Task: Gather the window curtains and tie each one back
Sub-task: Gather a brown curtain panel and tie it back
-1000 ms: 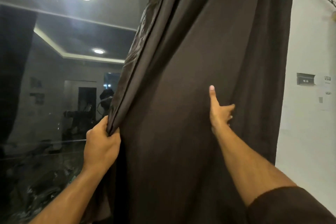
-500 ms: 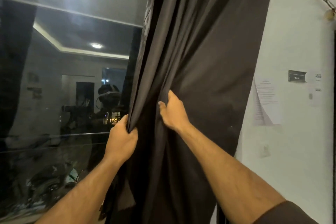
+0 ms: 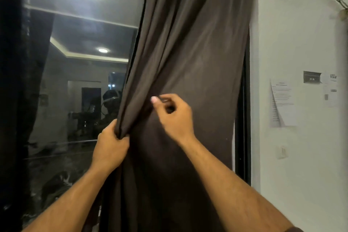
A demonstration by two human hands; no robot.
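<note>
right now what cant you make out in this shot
- Head view: the right hand is motion-blurred, so whether it pinches the curtain is unclear.
- The curtain's top and hem are cut off by the frame edges; no tie-back shows.
- The left hand grips a fold that covers its fingertips.
- Text on the paper notice on the wall is too small to read.

Matt brown cloth curtain (image 3: 188, 52), glossy reflective window glass (image 3: 75, 81), paper sheet (image 3: 282, 103).
</note>
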